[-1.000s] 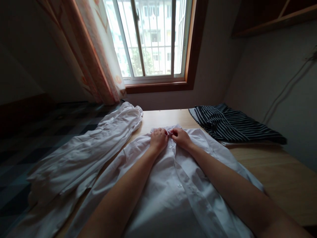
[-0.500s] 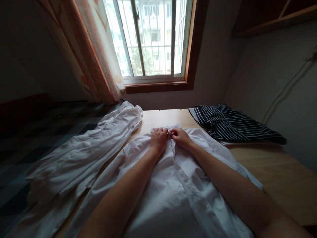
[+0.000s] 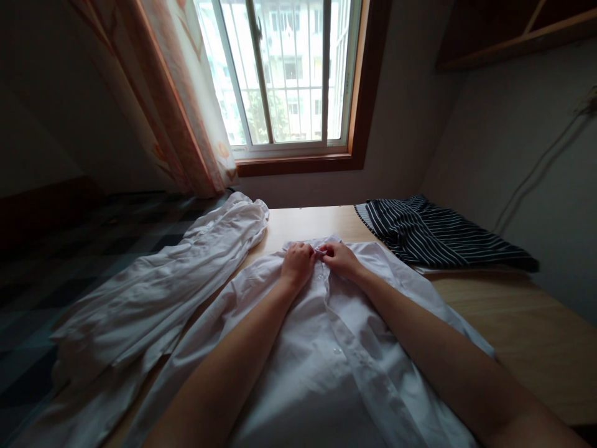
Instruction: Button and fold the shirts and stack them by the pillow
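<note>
A white button-up shirt lies front side up with its collar away from me. Its front placket runs down the middle, with small buttons showing along it. At the base of the collar, my left hand is closed on the shirt's fabric, fingers curled. Close beside it, my right hand pinches the placket edge near the top. The fingertips of both hands almost meet there. Whether a button sits between them is hidden.
The shirt rests on a light wooden table. Left of it lies a crumpled white garment, partly over a dark checked cloth. A black striped garment is at the back right. Behind are a window and a curtain.
My left hand has shifted very slightly left, and the placket edge between the fingers has turned a little. Everything else stays where it was.
</note>
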### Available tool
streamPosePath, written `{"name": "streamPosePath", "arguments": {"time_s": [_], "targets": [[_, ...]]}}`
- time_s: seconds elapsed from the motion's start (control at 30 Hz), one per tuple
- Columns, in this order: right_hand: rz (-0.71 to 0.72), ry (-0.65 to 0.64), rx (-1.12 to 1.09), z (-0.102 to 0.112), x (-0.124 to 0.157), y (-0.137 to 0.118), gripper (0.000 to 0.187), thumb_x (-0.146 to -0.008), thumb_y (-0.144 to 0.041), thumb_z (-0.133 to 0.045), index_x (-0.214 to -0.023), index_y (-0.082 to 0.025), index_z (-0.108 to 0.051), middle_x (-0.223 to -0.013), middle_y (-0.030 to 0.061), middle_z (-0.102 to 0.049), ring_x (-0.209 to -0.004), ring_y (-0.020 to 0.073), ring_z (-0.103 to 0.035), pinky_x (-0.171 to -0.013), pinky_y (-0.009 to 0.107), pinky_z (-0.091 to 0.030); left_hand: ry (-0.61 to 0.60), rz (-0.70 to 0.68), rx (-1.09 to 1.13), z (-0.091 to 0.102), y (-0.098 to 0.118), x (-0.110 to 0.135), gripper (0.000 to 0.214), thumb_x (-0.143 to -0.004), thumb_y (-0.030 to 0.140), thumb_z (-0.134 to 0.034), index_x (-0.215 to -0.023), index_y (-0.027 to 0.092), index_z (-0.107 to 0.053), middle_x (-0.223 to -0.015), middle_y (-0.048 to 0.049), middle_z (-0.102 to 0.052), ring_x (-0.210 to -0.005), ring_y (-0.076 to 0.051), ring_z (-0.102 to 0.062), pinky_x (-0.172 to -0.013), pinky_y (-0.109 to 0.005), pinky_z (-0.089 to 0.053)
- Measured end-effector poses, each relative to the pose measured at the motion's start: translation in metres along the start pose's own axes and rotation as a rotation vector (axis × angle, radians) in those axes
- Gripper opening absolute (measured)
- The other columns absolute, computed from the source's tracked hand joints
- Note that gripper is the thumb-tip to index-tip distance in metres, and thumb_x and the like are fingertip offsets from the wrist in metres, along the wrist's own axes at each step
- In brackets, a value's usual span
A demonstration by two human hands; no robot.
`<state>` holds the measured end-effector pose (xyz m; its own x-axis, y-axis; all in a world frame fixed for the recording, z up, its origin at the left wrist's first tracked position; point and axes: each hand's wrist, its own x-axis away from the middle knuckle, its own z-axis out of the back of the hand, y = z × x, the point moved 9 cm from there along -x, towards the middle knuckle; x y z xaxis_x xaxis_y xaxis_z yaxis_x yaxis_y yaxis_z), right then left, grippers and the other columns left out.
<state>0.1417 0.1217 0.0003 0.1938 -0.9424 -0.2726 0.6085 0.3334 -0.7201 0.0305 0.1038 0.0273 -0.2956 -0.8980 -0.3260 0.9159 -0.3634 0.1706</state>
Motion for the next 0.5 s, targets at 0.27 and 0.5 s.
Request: {"name": "streamPosePath", "arguments": {"time_s": [0.27,0.5], "targets": [[-0.004,-0.026,-0.076,-0.003,-0.001,0.004,0.021,-0.081,-0.019,-0.060,-0.094,-0.015,-0.075,-0.080,0.0038,-0.074,-0.071,0.0164,-0.063,-0.065,0.025,-0.043,0.014,0.000,0.067,-0.003,-0.003,-0.001,0.016,-0.096,0.022,-0.052,-0.092,0.016,-0.066,-0.100,-0.0105,-0.068,-0.103,-0.025,-0.059,-0.097,-0.037,-0.044],[0.011,-0.025,-0.256,-0.004,-0.003,0.011,0.024,-0.078,-0.028,-0.064,-0.095,-0.014,-0.074,-0.080,0.0038,-0.073,-0.072,0.0158,-0.063,-0.065,0.024,-0.046,0.029,-0.015,0.167,-0.002,-0.003,-0.002,0.013,-0.095,0.019,-0.053,-0.094,0.016,-0.065,-0.100,-0.0101,-0.070,-0.101,-0.024,-0.062,-0.096,-0.037,-0.046]]}}
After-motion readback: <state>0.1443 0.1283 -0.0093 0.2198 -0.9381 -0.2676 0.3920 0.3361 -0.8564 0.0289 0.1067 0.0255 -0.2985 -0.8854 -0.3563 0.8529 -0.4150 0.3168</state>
